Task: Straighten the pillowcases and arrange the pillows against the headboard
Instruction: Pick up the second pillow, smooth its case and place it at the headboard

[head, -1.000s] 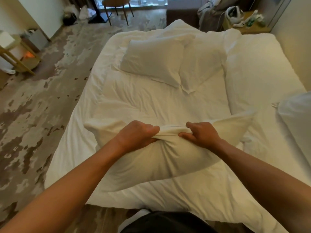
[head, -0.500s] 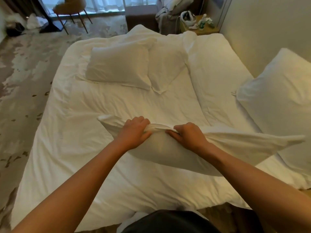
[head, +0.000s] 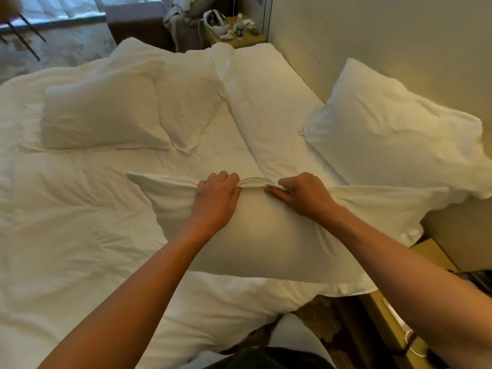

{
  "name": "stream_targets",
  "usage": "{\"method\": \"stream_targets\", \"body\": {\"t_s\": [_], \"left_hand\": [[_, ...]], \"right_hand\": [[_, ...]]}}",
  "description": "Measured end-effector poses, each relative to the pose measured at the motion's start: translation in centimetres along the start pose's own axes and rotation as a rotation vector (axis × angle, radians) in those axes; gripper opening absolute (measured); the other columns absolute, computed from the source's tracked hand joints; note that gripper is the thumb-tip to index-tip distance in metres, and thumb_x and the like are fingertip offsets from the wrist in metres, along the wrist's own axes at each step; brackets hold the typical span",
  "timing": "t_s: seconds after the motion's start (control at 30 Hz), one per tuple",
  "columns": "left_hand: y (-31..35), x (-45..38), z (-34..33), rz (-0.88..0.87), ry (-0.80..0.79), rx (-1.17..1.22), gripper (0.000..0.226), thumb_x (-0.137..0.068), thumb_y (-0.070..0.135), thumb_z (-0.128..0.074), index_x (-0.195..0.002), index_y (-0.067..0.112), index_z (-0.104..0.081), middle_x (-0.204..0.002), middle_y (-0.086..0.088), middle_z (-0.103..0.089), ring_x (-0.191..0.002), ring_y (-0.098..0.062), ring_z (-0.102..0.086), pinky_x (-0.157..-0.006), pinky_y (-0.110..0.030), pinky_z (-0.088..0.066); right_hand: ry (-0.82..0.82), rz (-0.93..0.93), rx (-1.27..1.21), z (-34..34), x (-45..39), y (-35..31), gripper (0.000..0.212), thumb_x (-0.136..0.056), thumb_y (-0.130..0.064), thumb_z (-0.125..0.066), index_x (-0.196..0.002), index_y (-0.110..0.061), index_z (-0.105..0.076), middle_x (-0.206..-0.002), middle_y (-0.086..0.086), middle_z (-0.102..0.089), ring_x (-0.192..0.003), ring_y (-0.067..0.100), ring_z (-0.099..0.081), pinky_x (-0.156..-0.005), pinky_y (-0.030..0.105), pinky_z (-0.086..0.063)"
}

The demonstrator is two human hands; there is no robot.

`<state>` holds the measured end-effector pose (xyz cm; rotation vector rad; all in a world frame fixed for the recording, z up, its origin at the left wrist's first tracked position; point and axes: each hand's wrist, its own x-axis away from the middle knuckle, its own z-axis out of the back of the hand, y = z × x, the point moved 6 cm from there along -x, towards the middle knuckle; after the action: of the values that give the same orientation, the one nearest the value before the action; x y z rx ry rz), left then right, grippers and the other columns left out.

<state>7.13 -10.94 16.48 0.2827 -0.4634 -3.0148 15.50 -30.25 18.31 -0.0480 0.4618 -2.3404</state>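
head view: left hand [head: 217, 199] and right hand [head: 299, 194] sit close together on the top edge of the held pillow [head: 266, 235], each grip bunched tight around a fold of its pillowcase fabric. the pinching at mid-edge looks meant to carry the pillow by its slack cover and keep the filling hanging down. the pillow sits over the near right part of the bed [head: 80, 222], its right corner reaching toward the propped pillow [head: 394, 139], which leans upright against the headboard [head: 399, 43] — that one appears already placed. a third pillow [head: 101, 113] lies flat at the far left, well apart from the headboard, beside a folded cover [head: 186, 102]. a nightstand [head: 239, 38] with small items stands beyond the bed. judgement: held pillow is in transit toward the headboard — not yet set.
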Motion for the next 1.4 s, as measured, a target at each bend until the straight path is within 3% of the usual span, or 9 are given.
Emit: {"method": "stream_targets", "body": {"t_s": [0.23,0.33,0.47,0.57,0.73,0.93,1.1,1.23,1.4], "left_hand": [[5.4,-5.0,-2.9,0.102,0.02,-0.035,0.014,-0.103,0.032,-0.046,-0.103,0.022,-0.055,-0.095,0.001,-0.057,-0.086,-0.023,-0.052,-0.076,-0.041,-0.045],[7.2,-5.3,-6.5,0.162,-0.073,-0.104,0.014,-0.103,0.032,-0.045,-0.104,0.023,-0.056,-0.098,0.001,-0.058,-0.089,-0.025,-0.054,-0.078,-0.042,-0.04],[9.6,-4.8,-12.3,0.219,-0.263,-0.18,0.021,-0.106,0.032,-0.04,-0.111,0.025,-0.059,-0.104,0.0,-0.059,-0.094,-0.027,-0.055,-0.084,-0.043,-0.036],[10.9,-5.0,-14.5,0.239,-0.283,-0.2,0.021,-0.106,0.028,-0.039,-0.109,0.025,-0.06,-0.104,0.0,-0.06,-0.092,-0.026,-0.055,-0.083,-0.042,-0.035],[10.6,-5.0,-14.8,0.29,-0.303,-0.205,0.021,-0.105,0.027,-0.041,-0.105,0.02,-0.061,-0.101,-0.002,-0.061,-0.093,-0.028,-0.054,-0.076,-0.039,-0.036],[11.1,-4.9,-14.0,0.295,-0.292,-0.178,0.018,-0.104,0.027,-0.046,-0.101,0.018,-0.061,-0.095,-0.001,-0.059,-0.091,-0.025,-0.053,-0.062,-0.035,-0.039],[10.9,-5.3,-13.6,0.297,-0.287,-0.094,0.011,-0.101,0.02,-0.047,-0.095,0.017,-0.056,-0.088,-0.002,-0.058,-0.083,-0.024,-0.053,-0.06,-0.035,-0.039],[10.1,-5.5,-14.0,0.29,-0.319,0.039,0.01,-0.101,0.018,-0.047,-0.098,0.015,-0.056,-0.09,-0.001,-0.06,-0.082,-0.025,-0.055,-0.069,-0.04,-0.049],[9.5,-5.4,-15.0,0.207,-0.342,0.144,0.022,-0.104,0.014,-0.044,-0.097,0.009,-0.065,-0.092,-0.004,-0.053,-0.084,-0.025,-0.052,-0.071,-0.037,-0.045]], "right_hand": [[-0.036,0.059,-0.101,1.0,-2.6,9.2,0.062,-0.098,-0.057,-0.06,-0.056,-0.025,-0.028,-0.047,-0.006,-0.034,-0.049,0.016,-0.037,-0.054,0.037,-0.036],[-0.137,0.025,-0.099,-1.4,-2.0,13.5,0.055,-0.096,-0.061,-0.058,-0.064,-0.022,-0.037,-0.058,-0.004,-0.051,-0.062,0.025,-0.054,-0.058,0.039,-0.041],[-0.279,-0.04,0.002,-5.4,0.3,19.4,0.029,-0.096,-0.048,-0.063,-0.092,-0.02,-0.058,-0.095,0.004,-0.065,-0.088,0.029,-0.064,-0.065,0.037,-0.04],[-0.23,-0.163,0.042,-5.6,2.1,24.3,0.026,-0.094,-0.04,-0.064,-0.104,-0.016,-0.066,-0.101,0.006,-0.06,-0.091,0.031,-0.061,-0.075,0.041,-0.046],[-0.107,-0.247,0.107,-3.8,4.7,29.5,0.019,-0.09,-0.034,-0.071,-0.097,-0.017,-0.075,-0.102,0.007,-0.062,-0.09,0.03,-0.057,-0.078,0.041,-0.044],[-0.149,-0.3,0.095,-3.4,5.8,30.4,0.013,-0.094,-0.027,-0.063,-0.098,-0.017,-0.071,-0.102,0.004,-0.064,-0.083,0.029,-0.06,-0.078,0.039,-0.041],[-0.019,-0.361,0.016,-2.1,6.2,29.6,0.011,-0.098,-0.021,-0.059,-0.088,-0.015,-0.057,-0.077,-0.001,-0.057,-0.068,0.022,-0.041,-0.082,0.042,-0.042],[-0.071,-0.453,-0.101,-2.5,6.9,29.0,0.02,-0.104,-0.025,-0.047,-0.088,-0.015,-0.042,-0.074,0.001,-0.056,-0.067,0.027,-0.053,-0.061,0.042,-0.043],[-0.078,-0.463,-0.076,-2.4,7.2,28.0,0.025,-0.108,-0.029,-0.044,-0.088,-0.015,-0.039,-0.076,0.005,-0.057,-0.066,0.03,-0.054,-0.061,0.045,-0.045]]}}
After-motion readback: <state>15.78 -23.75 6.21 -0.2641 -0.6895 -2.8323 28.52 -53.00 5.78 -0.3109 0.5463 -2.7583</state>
